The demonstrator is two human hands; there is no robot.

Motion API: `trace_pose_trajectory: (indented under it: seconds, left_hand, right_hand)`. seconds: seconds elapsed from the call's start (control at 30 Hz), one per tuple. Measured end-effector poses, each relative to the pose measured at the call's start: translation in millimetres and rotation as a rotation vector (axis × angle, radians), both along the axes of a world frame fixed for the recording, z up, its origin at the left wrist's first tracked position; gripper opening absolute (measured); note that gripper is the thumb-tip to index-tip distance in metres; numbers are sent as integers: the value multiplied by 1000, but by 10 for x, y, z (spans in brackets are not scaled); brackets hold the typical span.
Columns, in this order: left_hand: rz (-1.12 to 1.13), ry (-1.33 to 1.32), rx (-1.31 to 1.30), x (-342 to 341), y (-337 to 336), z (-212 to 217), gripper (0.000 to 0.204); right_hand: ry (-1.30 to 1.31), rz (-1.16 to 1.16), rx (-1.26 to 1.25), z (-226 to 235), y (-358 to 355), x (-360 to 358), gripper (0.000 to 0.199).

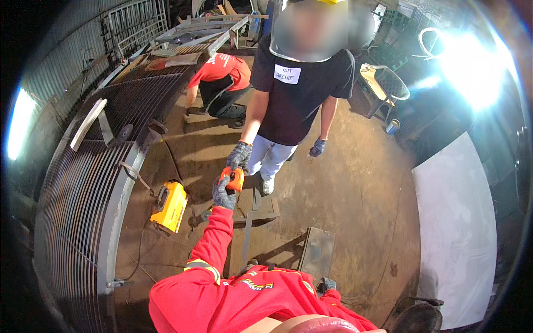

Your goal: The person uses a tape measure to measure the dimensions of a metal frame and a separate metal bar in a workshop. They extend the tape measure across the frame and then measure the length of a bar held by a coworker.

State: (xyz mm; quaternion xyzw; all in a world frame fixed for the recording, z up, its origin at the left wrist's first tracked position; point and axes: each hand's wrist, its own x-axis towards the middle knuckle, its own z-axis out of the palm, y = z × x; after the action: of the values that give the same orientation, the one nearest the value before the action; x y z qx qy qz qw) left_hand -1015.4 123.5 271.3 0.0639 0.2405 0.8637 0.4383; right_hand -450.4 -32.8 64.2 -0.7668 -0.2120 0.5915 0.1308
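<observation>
Nearest, the right hand (328,284) in a dark glove hangs low beside the red jacket, just below a flat steel plate (317,251) lying on the floor; whether it is open or closed I cannot tell. The left arm in a red sleeve stretches forward, and the gloved left hand (223,194) is closed around an orange tape measure (234,178), held up over the floor. From the other side a gloved hand (239,155) of a person in a black shirt standing opposite also touches the tape measure, so both hands meet on it. Under them lies a low steel frame (256,210) on the brown floor. To the left of it sits a yellow welder (170,206), with cables trailing toward a long curved metal grille (83,188) that runs along the left side. On the right a white sheet (455,222) lies flat. Farther back, another person in a red shirt (222,69) crouches by the grille, and a chair (386,83) stands at the far right near bright light.
</observation>
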Motion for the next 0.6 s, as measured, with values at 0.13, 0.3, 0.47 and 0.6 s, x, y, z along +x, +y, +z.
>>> trace_pose_trajectory:
  seconds: [0.13,0.3,0.47,0.6]
  left_hand:
    - [14,7,-89,59,102,241,16]
    - [-138,87,-171,351,49,125,13]
    - [-261,530,-663,927,-896,-606,27]
    - [-468,335,-847,1765,-1609,-892,15]
  right_hand:
    - [-698,1243,327,-134,-286,193,40]
    - [-821,1312,251,-948,-600,939,29]
    - [-735,1411,264,-319,-390,747,26]
    - [-551,1241,333,-109,-239,878,25]
